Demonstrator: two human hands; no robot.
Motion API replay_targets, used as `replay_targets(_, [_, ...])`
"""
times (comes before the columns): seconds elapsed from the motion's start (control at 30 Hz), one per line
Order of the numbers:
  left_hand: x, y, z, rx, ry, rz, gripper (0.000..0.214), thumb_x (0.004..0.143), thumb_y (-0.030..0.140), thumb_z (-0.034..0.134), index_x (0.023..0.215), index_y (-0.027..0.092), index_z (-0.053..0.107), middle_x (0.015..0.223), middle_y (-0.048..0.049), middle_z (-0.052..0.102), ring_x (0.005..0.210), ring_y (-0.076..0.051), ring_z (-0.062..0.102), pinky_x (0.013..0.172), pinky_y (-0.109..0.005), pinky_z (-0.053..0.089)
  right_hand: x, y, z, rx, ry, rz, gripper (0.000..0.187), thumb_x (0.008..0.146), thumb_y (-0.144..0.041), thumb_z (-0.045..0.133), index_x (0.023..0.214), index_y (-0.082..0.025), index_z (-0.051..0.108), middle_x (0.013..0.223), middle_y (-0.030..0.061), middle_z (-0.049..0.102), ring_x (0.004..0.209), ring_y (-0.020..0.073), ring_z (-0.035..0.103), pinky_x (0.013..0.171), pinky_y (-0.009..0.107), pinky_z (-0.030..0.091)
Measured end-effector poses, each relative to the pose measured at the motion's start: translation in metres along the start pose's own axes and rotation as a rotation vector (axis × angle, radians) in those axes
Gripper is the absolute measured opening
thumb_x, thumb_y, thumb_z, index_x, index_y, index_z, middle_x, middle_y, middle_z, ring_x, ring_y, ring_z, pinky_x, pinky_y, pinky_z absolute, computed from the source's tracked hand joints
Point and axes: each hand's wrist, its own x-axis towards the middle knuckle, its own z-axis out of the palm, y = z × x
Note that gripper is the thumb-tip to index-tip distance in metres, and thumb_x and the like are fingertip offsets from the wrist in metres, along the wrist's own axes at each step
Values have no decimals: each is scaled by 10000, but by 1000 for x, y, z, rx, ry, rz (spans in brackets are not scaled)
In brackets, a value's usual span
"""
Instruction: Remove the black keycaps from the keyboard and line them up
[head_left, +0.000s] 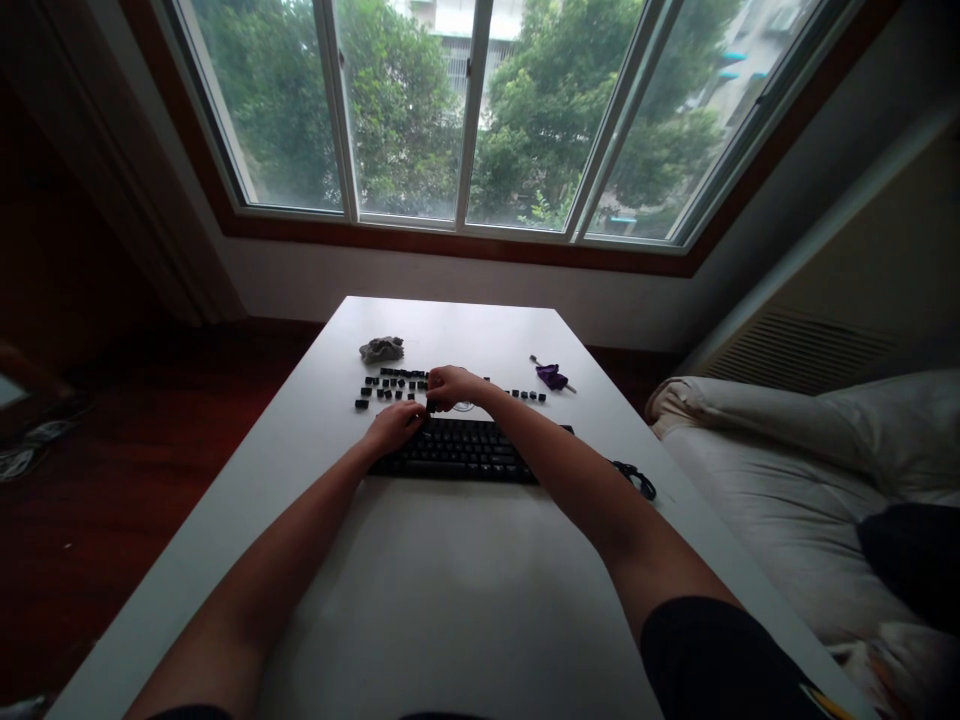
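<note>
A black keyboard (465, 450) lies across the white table, its keys facing up. My left hand (396, 426) is at its upper left corner, fingers bent and pressed together, the tips near the right hand's; what they grip, if anything, is hidden. Just above the back edge, my right hand (454, 388) is closed in a pinch, with a small black piece (430, 405) under its fingertips that looks like a keycap. Behind the keyboard, several loose black keycaps (361, 404) lie in rows, partly covered by my right hand and forearm.
A crumpled grey cloth (382, 349) lies at the back left of the white table (420, 580). At the back right are a purple cloth (552, 377) and a thin brush-like stick (534, 359). A coiled black cable (636, 480) sits right of the keyboard. A sofa (780, 470) stands on the right.
</note>
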Motion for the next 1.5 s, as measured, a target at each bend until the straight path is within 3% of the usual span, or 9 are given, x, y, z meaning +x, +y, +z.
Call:
replay_targets(0.2, [1,-1,0,18,-9,-14,225,920,256,506,1016,247,709,1040,-45,706,929,-205,630,819,-309,483,-1,3,-2,19,-82,16,235,795,-210,773,822,-162,545,573,-25,648,476,115,627,504,219,533])
replay_targets(0.3, [1,-2,0,34,-10,-6,235,913,246,512,1046,248,706,1027,-48,706,939,-215,633,831,-318,483,-14,-2,4,-111,-121,-148,147,828,-195,703,824,-170,559,619,-40,636,518,99,612,533,195,484])
replay_targets(0.43, [3,-4,0,13,-7,10,233,904,221,522,1045,234,708,1068,-59,705,980,-230,633,868,-334,486,-45,-6,20,-464,82,-496,88,808,-172,676,798,-185,589,680,-31,618,621,105,560,579,199,368])
replay_targets(0.53, [3,-4,1,-8,-6,6,223,909,226,527,1032,234,713,1063,-56,708,993,-229,630,883,-335,488,-66,0,32,-592,178,-579,54,830,-192,657,867,-199,618,745,-7,642,662,121,539,606,220,323])
replay_targets(0.67, [2,-4,1,-17,-3,1,232,909,222,527,1045,248,713,1060,-43,709,1002,-221,629,888,-329,488,-79,19,38,-587,325,-550,20,847,-205,634,864,-206,624,748,-5,634,655,125,520,611,229,308])
replay_targets(0.87, [2,-4,1,-16,4,8,234,912,229,523,1050,258,709,1074,-32,707,1017,-217,630,919,-334,488,-87,34,41,-529,408,-531,33,880,-238,621,862,-214,632,751,-4,628,652,124,527,622,227,335])
replay_targets(1.2, [2,-2,1,-33,3,-11,244,923,237,505,1049,247,713,1085,-43,710,1021,-213,635,930,-328,492,-107,65,73,-369,586,-512,170,949,-311,548,844,-204,627,797,35,650,674,145,567,661,248,404])
replay_targets(1.37, [3,-3,3,-29,0,-13,240,916,237,513,1048,242,713,1081,-47,707,1009,-212,632,923,-326,491,-105,62,70,-313,595,-457,137,942,-311,566,878,-207,628,769,22,656,678,150,579,658,247,404])
replay_targets(1.5, [3,-3,3,-28,0,-1,241,915,236,511,1047,246,712,1074,-41,701,990,-207,629,899,-317,489,-98,44,58,-370,511,-406,48,911,-255,610,910,-211,630,759,8,666,659,141,568,638,237,378])
